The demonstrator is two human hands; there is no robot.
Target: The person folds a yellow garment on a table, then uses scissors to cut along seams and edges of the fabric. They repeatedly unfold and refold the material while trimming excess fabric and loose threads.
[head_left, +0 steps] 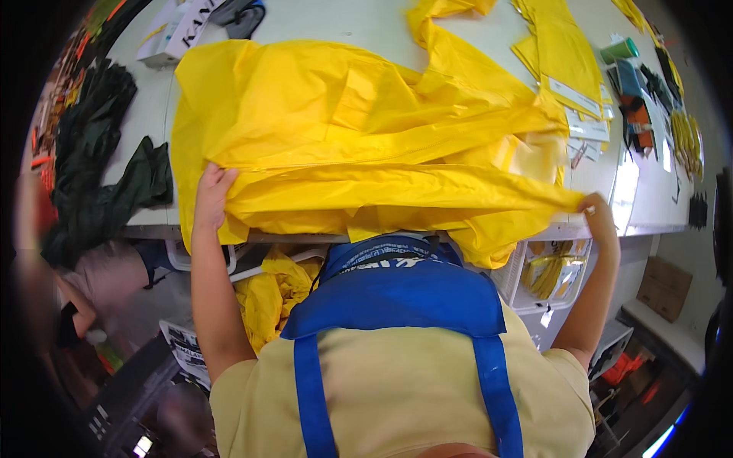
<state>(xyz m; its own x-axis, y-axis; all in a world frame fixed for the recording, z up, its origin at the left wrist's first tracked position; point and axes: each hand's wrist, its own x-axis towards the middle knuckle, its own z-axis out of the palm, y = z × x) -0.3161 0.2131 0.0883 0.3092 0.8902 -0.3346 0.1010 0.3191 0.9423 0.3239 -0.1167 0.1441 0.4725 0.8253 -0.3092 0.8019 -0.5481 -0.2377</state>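
Observation:
A large yellow raincoat point(328, 99) lies spread across the table, creased, with part of it hanging over the front edge. A long opening runs across its near side. At the near left, my left hand point(214, 197) is closed on the edge of the fabric, thumb on top. Out to the right, my right hand point(598, 214) pinches the far end of the same near edge, slightly blurred. Between the two hands the edge is drawn out in a long fold. A narrower yellow part reaches toward the far side of the table.
Dark green garments point(92, 145) lie at the left, near another person point(99, 282). Flat yellow pieces point(563, 46) and a green roll point(618, 50) are at the far right. A white box point(172, 38) stands far left. White baskets point(546, 275) with yellow items hang below the table edge.

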